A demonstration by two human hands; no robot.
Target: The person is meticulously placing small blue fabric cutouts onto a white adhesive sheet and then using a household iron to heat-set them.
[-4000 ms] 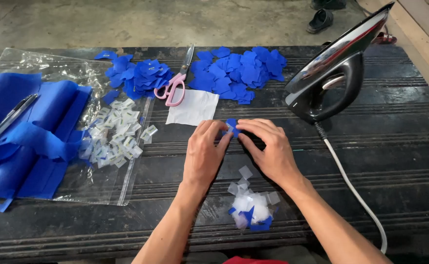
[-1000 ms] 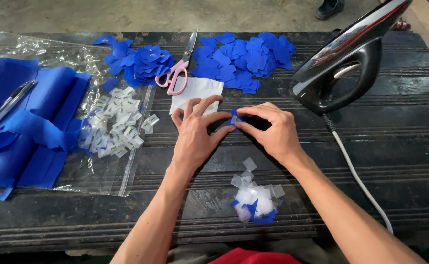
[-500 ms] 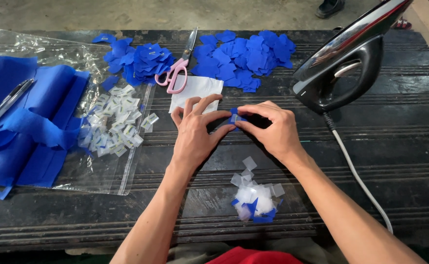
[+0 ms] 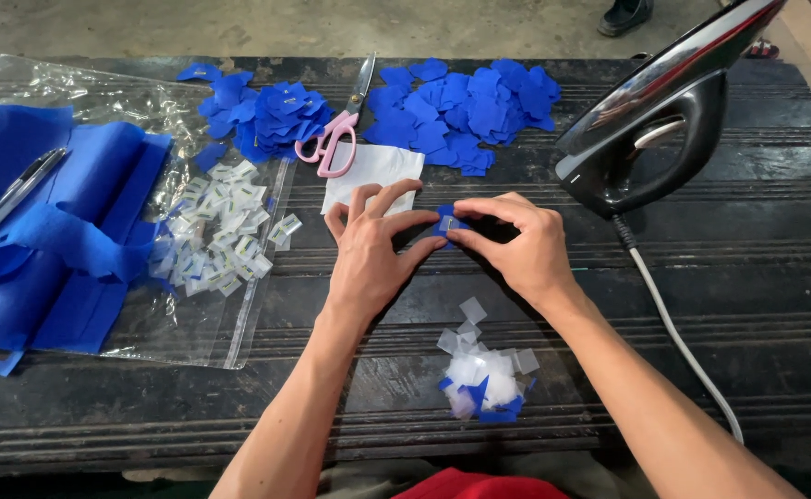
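Note:
My left hand (image 4: 371, 248) and my right hand (image 4: 514, 243) meet at the middle of the dark ribbed table (image 4: 756, 277). Between their fingertips they pinch a small blue fabric piece (image 4: 445, 225) with a small pale tag on it. Just behind the hands lies a white paper sheet (image 4: 374, 170). Below the hands sits a little heap of white and blue scraps (image 4: 480, 366).
A black iron (image 4: 657, 111) stands at the right, its white cord (image 4: 678, 334) running to the front edge. Pink-handled scissors (image 4: 335, 137) lie between two piles of blue cut pieces (image 4: 466, 109). At the left are blue cloth (image 4: 50, 231), a pen (image 4: 8, 197) and small clear tags (image 4: 221, 231) on a plastic bag.
The hands have stayed over the same spot, fingers shifting slightly on the small blue piece. Compared with four seconds ago the view sits a little lower.

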